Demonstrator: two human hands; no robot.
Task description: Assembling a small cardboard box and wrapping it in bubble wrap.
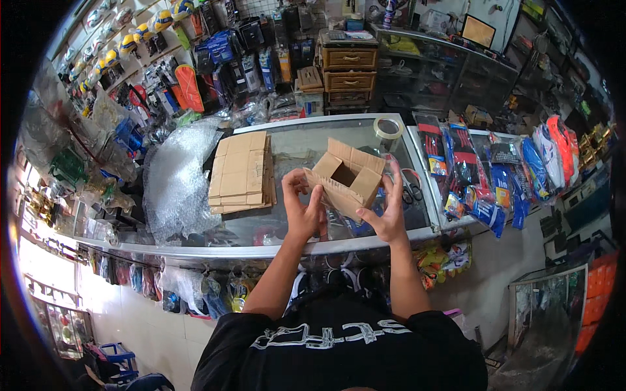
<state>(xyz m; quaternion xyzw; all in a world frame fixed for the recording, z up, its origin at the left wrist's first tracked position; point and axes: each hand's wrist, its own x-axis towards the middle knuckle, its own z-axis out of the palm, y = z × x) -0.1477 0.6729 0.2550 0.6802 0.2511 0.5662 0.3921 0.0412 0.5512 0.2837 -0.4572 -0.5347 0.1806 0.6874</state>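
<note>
A small brown cardboard box (352, 174), its flaps standing up and its top uncovered, is held tilted above the glass counter (297, 140). My left hand (304, 207) grips its left side, with the thumb on the near flap. On the right, my right hand (386, 215) holds the box's near right corner between thumb and fingers. To the left lies a stack of flattened cardboard boxes (240, 171). A roll of tape (388, 129) rests at the counter's far right corner. Scissors (412, 186) lie just right of my right hand, partly hidden by it.
Bubble wrap (179, 179) covers the counter's left end. Plastic-packed goods (469, 163) lie on the adjoining counter at right. Wooden drawers (350, 70) and a glass cabinet (424, 75) stand beyond. Bagged items (443, 260) hang below the counter's front edge.
</note>
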